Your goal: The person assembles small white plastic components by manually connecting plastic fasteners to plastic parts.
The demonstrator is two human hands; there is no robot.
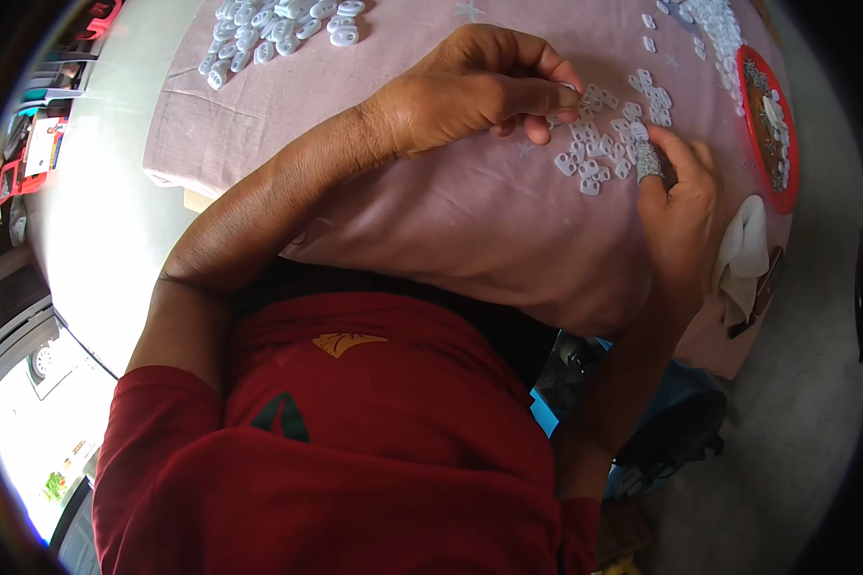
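Observation:
Reaching across a pink cloth-covered table [431, 211], my left hand [489, 91] is closed in a pinch, thumb against fingers. A small pale edge shows at its fingertips, too little to name. My right hand [683, 182] pinches a small white oval plastic piece [640, 130] between thumb and index finger. A rough silvery-grey wrap [649, 161] covers part of the right thumb. Between and beneath the two hands lies a loose spread of small white plastic pieces with holes [590, 151].
Larger white oval pieces [283, 27] are heaped at the far left. On the right stands a red-rimmed tray [789, 196] with small silvery bits and white pieces. A white cloth [746, 240] lies near the table's right edge. More small white pieces [714, 24] lie far right.

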